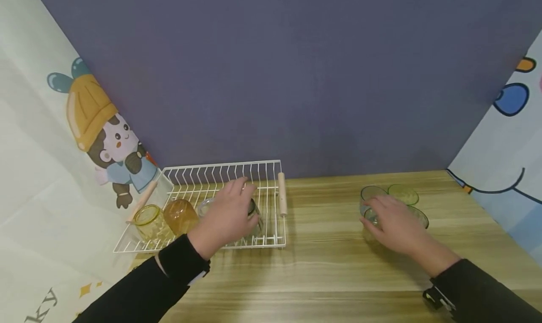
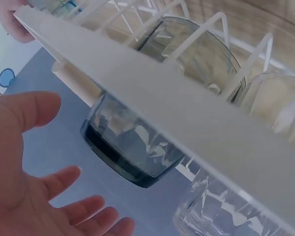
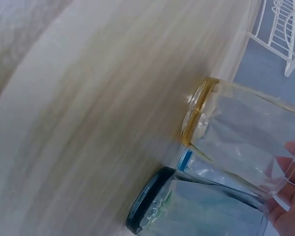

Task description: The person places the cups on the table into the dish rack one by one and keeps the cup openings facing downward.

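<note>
My left hand (image 1: 228, 210) is over the white wire rack (image 1: 271, 246), thumb and fingers spread. In the left wrist view its open palm (image 2: 19, 167) faces an upturned grey glass (image 2: 132, 142) with a dark base, a gap between them. A clear glass (image 2: 226, 206) stands beside it. My right hand (image 1: 395, 222) is over a cluster of glasses on the table. Its thumb and fingers lie around the rim of a clear glass with an amber base (image 3: 246, 132), upright on the table. A teal glass (image 3: 206, 206) and a blue-based glass (image 3: 187, 160) stand close by.
A yellow glass (image 1: 154, 222) and an amber glass (image 1: 181, 215) are in the rack's left part. A green-rimmed glass (image 1: 404, 194) stands behind my right hand. The wooden table (image 1: 322, 266) meets a grey-blue wall (image 1: 313, 78) at the back; printed sheets flank both sides.
</note>
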Action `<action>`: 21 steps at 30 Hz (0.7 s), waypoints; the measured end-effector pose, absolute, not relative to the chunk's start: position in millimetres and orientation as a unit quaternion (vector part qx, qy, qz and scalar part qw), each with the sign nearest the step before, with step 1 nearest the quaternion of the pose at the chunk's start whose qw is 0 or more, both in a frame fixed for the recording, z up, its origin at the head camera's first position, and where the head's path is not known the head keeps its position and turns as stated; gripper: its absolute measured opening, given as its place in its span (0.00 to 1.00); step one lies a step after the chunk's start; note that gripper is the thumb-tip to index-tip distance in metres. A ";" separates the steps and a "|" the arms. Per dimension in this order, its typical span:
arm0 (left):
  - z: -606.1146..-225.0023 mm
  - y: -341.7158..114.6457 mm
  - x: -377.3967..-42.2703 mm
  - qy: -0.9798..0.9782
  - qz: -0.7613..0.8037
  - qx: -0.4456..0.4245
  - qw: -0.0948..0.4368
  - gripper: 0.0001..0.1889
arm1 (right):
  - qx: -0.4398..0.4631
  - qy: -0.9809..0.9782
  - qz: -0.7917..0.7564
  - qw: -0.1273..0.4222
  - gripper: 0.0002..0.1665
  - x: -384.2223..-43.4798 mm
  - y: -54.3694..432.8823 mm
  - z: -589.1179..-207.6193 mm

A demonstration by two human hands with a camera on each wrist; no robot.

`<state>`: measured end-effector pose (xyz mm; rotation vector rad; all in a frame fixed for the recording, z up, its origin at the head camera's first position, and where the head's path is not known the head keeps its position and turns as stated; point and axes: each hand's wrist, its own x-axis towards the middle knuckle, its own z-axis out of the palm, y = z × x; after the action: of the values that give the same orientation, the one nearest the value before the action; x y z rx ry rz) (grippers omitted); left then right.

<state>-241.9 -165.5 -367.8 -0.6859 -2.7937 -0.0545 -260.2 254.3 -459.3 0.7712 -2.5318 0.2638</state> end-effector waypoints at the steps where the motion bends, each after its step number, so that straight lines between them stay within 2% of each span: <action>1: -367.9 -165.7 -240.7 -0.960 -0.018 -0.240 0.141 0.37 | 0.278 -0.926 0.096 0.236 0.24 -260.4 255.1 -459.4; 9: -365.3 -163.5 -232.7 -0.957 -0.011 -0.247 0.149 0.36 | 0.267 -0.934 0.093 0.216 0.25 -258.4 256.1 -463.3; 13: -362.5 -161.6 -227.8 -0.957 0.000 -0.249 0.148 0.37 | 0.271 -0.932 0.088 0.225 0.25 -258.8 256.0 -465.7; 21: -362.9 -158.9 -223.7 -0.949 -0.002 -0.266 0.168 0.31 | 0.297 -0.915 0.092 0.256 0.22 -258.0 251.3 -466.9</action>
<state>-223.7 -158.9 -362.9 -0.7553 -2.7002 -0.0049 -258.0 251.3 -466.9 0.8065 -2.4853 0.2501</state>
